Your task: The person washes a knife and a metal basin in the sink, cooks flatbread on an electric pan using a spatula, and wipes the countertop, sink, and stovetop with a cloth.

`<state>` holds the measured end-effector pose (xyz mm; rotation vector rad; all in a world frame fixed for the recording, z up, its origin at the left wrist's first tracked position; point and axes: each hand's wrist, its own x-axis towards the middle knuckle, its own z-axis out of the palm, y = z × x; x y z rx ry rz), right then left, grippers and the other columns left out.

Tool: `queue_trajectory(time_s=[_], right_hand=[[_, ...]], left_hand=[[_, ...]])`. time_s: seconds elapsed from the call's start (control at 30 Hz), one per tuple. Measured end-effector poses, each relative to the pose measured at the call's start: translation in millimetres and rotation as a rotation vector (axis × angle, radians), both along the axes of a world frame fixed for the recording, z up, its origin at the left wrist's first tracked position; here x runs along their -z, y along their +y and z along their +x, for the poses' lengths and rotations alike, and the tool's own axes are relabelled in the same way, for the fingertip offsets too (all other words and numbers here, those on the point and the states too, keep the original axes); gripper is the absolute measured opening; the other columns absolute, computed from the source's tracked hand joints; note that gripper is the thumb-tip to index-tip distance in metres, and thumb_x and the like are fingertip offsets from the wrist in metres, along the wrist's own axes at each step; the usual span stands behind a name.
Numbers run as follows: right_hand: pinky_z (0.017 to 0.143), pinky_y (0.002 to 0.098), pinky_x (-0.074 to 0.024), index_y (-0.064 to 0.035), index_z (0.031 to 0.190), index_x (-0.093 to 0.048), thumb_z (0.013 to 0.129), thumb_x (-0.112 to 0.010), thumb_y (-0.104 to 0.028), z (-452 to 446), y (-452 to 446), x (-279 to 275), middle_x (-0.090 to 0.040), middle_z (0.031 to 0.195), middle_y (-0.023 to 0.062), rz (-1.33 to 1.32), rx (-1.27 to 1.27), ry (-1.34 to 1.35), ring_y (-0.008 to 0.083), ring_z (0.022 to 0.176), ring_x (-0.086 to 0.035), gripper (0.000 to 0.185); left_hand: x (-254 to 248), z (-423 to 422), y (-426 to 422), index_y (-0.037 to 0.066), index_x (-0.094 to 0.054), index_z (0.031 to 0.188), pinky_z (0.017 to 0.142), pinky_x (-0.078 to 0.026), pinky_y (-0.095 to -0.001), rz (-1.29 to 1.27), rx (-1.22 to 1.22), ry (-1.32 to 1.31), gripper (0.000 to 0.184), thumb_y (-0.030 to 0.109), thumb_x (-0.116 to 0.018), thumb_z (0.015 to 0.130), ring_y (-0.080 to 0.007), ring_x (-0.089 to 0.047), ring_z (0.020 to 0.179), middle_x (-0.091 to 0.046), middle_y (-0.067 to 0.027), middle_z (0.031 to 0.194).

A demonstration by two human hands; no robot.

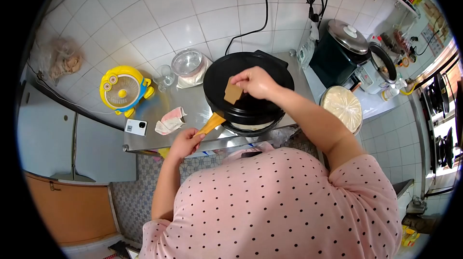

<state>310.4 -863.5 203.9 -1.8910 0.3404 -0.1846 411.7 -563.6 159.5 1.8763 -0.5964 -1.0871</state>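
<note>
A large round black electric griddle [260, 68] stands on the steel counter in front of me. My right hand [257, 83] is over it, its fingers closed on the top of a flat brown scraper [234, 93]. The scraper's lower end is over the black disc; whether it touches cannot be told. My left hand [185, 143] is wrapped round the handle of a yellow spatula [211, 123], whose tip reaches the griddle's near left rim. Below the black disc, at the near edge, a whitish strip [251, 126] shows; what it is remains unclear.
On the steel counter [193, 102] to the left are a yellow fan [123, 92], a phone [136, 127], a crumpled cloth [171, 120], a glass [166, 73] and a lidded bowl [187, 62]. At right stand a dark cooker [337, 54] and a plastic-covered round container [341, 108].
</note>
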Motion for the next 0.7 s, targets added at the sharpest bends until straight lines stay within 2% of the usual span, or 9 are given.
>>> queue_trajectory(time_s=[0.13, 0.3, 0.5, 0.63, 0.67, 0.7], right_hand=[[0.059, 0.0214, -0.0471, -0.0045, 0.104, -0.070, 0.089, -0.059, -0.004, 5.8, -32.1, -39.1, -0.068, 0.085, 0.0015, 0.111, -0.012, 0.013, 0.0060, 0.064, -0.055, 0.019], [0.056, 0.0172, -0.0447, -0.0060, 0.108, -0.068, 0.091, -0.057, -0.007, 7.7, -80.5, -79.0, -0.065, 0.080, -0.0010, 0.182, -0.038, 0.037, 0.0037, 0.061, -0.052, 0.021], [0.056, 0.0163, -0.0456, -0.0070, 0.112, -0.066, 0.091, -0.057, -0.009, 8.4, -137.2, -87.2, -0.064, 0.084, -0.0021, 0.320, 0.005, -0.007, 0.0035, 0.061, -0.052, 0.023], [0.057, 0.0184, -0.0485, -0.0059, 0.107, -0.067, 0.091, -0.057, -0.011, 17.5, -182.9, -77.0, -0.067, 0.093, -0.0001, 0.323, -0.046, -0.034, 0.0036, 0.070, -0.058, 0.020], [0.060, 0.0220, -0.0513, -0.0064, 0.104, -0.067, 0.090, -0.057, -0.011, 23.3, -193.1, -69.9, -0.068, 0.091, 0.0008, 0.367, -0.048, -0.076, 0.0071, 0.071, -0.062, 0.018], [0.058, 0.0219, -0.0504, -0.0073, 0.104, -0.067, 0.090, -0.058, -0.012, 20.0, -198.1, -73.0, -0.067, 0.088, 0.0009, 0.328, -0.057, -0.062, 0.0069, 0.068, -0.061, 0.018]], left_hand=[[-3.3, -21.5, 5.2, 0.006, -0.057, 0.085, 0.039, -0.031, -0.0185, -0.196, -0.145, 0.119, 0.017, 0.020, -0.059, 0.093, -0.0034, -0.039, 0.042, -0.050, 0.0039, 0.058], [-23.1, -41.5, -27.4, 0.006, -0.056, 0.087, 0.038, -0.029, -0.0181, -0.349, -0.245, 0.034, 0.014, 0.018, -0.059, 0.094, -0.0032, -0.039, 0.042, -0.051, 0.0025, 0.059], [-57.3, -48.9, -86.2, 0.008, -0.056, 0.087, 0.038, -0.028, -0.0190, -0.383, -0.269, -0.152, 0.015, 0.021, -0.059, 0.093, -0.0041, -0.039, 0.043, -0.050, 0.0025, 0.059], [-82.6, -53.5, -131.7, 0.005, -0.057, 0.089, 0.040, -0.030, -0.0191, -0.393, -0.303, -0.215, 0.015, 0.019, -0.059, 0.093, -0.0032, -0.040, 0.044, -0.052, 0.0019, 0.060], [-87.4, -53.6, -142.6, 0.005, -0.058, 0.089, 0.040, -0.030, -0.0192, -0.392, -0.308, -0.243, 0.015, 0.019, -0.060, 0.093, -0.0034, -0.040, 0.044, -0.052, 0.0020, 0.060], [-91.6, -53.8, -152.9, 0.005, -0.058, 0.090, 0.040, -0.030, -0.0193, -0.389, -0.314, -0.270, 0.015, 0.019, -0.060, 0.093, -0.0035, -0.040, 0.044, -0.052, 0.0020, 0.060]])
